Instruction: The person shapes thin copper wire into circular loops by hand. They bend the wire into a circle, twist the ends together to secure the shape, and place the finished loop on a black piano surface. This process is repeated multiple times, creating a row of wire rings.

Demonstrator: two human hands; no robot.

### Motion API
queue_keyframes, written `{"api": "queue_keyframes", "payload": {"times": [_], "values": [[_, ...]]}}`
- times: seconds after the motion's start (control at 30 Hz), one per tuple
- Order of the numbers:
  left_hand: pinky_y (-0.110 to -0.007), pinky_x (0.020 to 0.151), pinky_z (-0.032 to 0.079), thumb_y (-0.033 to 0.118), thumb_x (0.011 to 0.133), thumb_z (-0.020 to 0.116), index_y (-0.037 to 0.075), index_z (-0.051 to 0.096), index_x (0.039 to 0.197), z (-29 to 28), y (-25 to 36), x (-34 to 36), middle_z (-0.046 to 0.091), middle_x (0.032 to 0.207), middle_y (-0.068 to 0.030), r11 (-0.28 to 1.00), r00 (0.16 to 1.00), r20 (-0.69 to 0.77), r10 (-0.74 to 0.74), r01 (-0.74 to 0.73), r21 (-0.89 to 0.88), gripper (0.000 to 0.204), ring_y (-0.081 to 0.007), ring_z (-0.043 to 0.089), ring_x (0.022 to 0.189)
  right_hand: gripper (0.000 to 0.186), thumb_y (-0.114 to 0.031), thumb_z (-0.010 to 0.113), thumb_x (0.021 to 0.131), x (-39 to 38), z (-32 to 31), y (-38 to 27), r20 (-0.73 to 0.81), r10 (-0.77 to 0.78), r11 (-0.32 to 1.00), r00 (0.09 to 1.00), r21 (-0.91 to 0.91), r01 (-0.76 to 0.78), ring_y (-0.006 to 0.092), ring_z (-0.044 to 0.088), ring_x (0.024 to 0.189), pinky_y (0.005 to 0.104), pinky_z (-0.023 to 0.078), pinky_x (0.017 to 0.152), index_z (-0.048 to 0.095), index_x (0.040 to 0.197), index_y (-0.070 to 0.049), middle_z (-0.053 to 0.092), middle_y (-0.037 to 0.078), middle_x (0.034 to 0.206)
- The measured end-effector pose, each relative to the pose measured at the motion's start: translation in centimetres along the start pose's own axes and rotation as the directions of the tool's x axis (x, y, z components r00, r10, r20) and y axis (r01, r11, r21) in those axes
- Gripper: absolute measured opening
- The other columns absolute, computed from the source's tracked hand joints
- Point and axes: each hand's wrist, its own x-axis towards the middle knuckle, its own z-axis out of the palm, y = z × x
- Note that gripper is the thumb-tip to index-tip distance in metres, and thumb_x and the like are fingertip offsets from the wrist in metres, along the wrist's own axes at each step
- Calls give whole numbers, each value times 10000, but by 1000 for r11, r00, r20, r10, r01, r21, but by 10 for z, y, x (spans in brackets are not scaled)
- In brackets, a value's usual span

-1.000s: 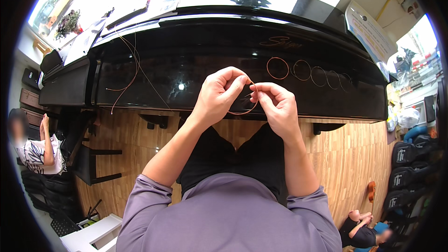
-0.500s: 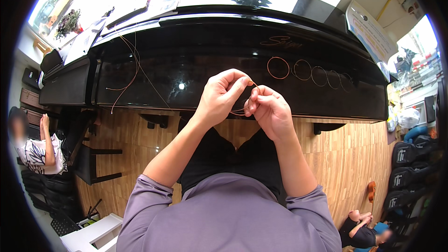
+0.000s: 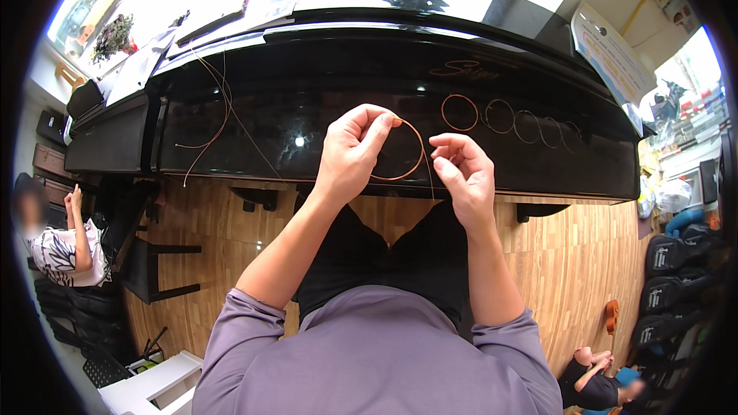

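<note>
My left hand (image 3: 352, 146) pinches a copper-coloured wire ring (image 3: 398, 178) at its top, holding it over the glossy black piano's front (image 3: 323, 77). To the right of the ring, my right hand (image 3: 465, 173) is open, fingers bent and apart, beside a thin loose strand (image 3: 430, 177) hanging downward. Farther right on the piano lie a copper coil (image 3: 475, 112) and several overlapping thinner coils (image 3: 526, 142) in a row. At left, long uncoiled strings (image 3: 228, 104) cross each other on the piano.
Papers (image 3: 127, 81) and a leaning booklet (image 3: 603, 54) sit on the piano. A black bench (image 3: 142, 277) stands at left near a seated person (image 3: 81, 250). Another person (image 3: 584, 380) is at lower right, near a small instrument (image 3: 612, 315) and black cases (image 3: 661, 288).
My right hand has let go of the ring and moved right, its fingers opening. My left hand has shifted slightly left and up, and the ring now shows round with a loose strand.
</note>
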Motion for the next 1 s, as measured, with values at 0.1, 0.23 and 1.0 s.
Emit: {"api": "queue_keyframes", "payload": {"times": [0.1, 0.23, 1.0], "values": [[-160, 400, 236, 159, 963, 542, 22, 617, 942, -1, -3, 0, 384, 595, 95, 999, 1000, -28, 6, -7, -39, 157, 23, 289, 469, 163, 17, 623, 800, 0, -4, -4, 70, -177, 890, 982, -415, 191, 99, 505, 648, 250, 421, 594, 678, 940, -46, 550, 21, 715], [-160, 399, 229, 153, 964, 541, 22, 613, 945, 3, -3, -1, 379, 594, 96, 996, 999, -27, -21, 18, -89, 150, 24, 277, 469, 150, 31, 611, 818, -2, 5, -3, -34, -122, 936, 992, -336, 104, 55, 420, 547, 214, 338, 496, 683, 939, -23, 468, -14, 632], [-157, 397, 226, 158, 961, 550, 27, 621, 955, 4, -9, -1, 388, 606, 95, 999, 999, -38, 10, -11, -41, 149, 28, 285, 473, 121, 0, 609, 839, -9, 10, -7, -37, 47, 973, 998, -224, -54, 20, 415, 531, 204, 322, 472, 680, 935, 19, 521, -22, 624]]}}
